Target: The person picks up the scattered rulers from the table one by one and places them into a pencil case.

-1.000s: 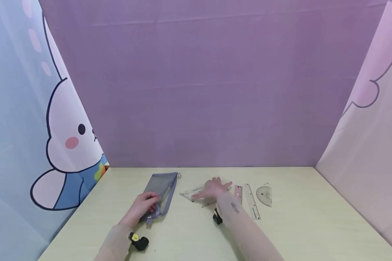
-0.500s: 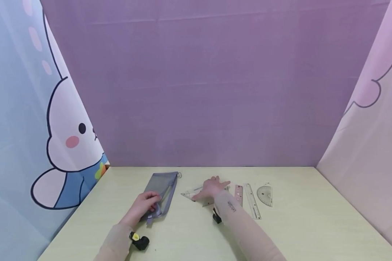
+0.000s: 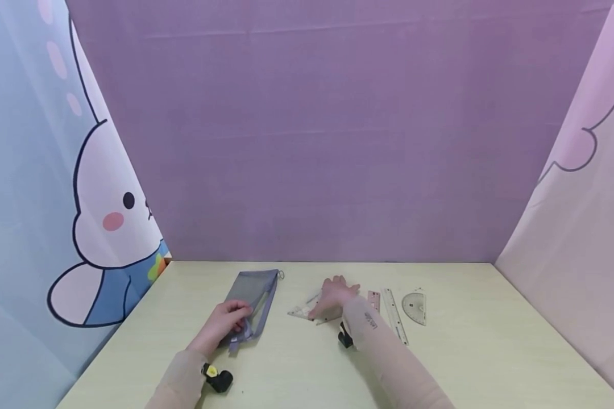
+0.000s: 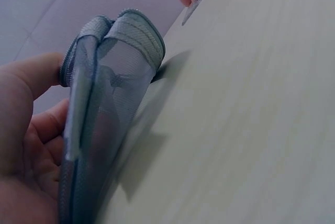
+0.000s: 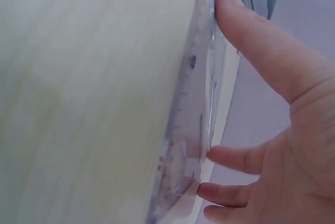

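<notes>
My left hand [image 3: 224,322] grips the near end of a mesh zipper pouch [image 3: 251,287] lying left of centre on the table. In the left wrist view, the pouch's folded end stands up, thumb [image 4: 44,72] on one side. My right hand [image 3: 336,295] spans a clear set square [image 3: 300,311], thumb at one edge and fingertips at the other. Part of a second set square [image 3: 325,320] shows under the hand, overlapping the first. The right wrist view shows the clear plates [image 5: 184,103] layered close together. The hand hides much of both.
Right of that hand, a pink ruler [image 3: 373,299], a clear ruler [image 3: 395,316] and a clear protractor [image 3: 414,308] lie in a row on the pale table [image 3: 491,352]. A purple cloth [image 3: 337,142] hangs behind, with printed curtains at both sides.
My right hand has drawn the set square slightly to the right, so it overlaps the second one more. The left hand and the pouch have stayed where they were.
</notes>
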### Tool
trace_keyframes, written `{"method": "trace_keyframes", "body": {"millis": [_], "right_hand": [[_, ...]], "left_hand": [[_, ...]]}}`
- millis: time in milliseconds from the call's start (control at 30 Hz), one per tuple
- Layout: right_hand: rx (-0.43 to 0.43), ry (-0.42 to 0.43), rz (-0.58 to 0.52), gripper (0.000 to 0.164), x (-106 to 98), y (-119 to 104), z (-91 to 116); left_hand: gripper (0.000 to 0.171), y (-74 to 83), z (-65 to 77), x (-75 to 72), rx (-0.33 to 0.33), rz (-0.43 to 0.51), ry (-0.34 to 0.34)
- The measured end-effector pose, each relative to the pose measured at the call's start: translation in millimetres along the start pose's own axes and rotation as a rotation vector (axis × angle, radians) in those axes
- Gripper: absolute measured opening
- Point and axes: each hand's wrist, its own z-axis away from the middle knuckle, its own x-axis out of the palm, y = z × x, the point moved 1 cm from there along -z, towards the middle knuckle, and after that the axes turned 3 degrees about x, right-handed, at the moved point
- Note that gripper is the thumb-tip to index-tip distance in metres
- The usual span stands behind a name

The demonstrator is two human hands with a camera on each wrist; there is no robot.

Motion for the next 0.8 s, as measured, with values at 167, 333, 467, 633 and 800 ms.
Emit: {"method": "trace_keyframes", "body": {"millis": [167,333,467,633,800], "right_hand": [[-0.058,-0.018,-0.059,0.1,0.9,1.5,-2.5],[-0.099,-0.063,-0.06,0.099,-0.6,4.2,-2.2],[-0.116,-0.095,-0.048,0.098,-1.3,6.9,-1.8],[-0.13,-0.093,-0.053,0.094,-3.8,8.7,-0.7],[-0.118,-0.054,-0.073,0.093,-4.9,7.8,-0.4]], "left_hand": [[0.023,1.0,1.1,-1.0,0.009,0.002,-0.006],[0.024,0.2,0.9,-0.1,0.014,0.006,-0.012],[0.021,-0.8,1.6,1.3,0.003,0.023,-0.007],[0.019,0.0,2.4,1.4,0.005,0.027,-0.005],[0.019,0.2,2.1,0.1,0.0,0.026,0.002]]}}
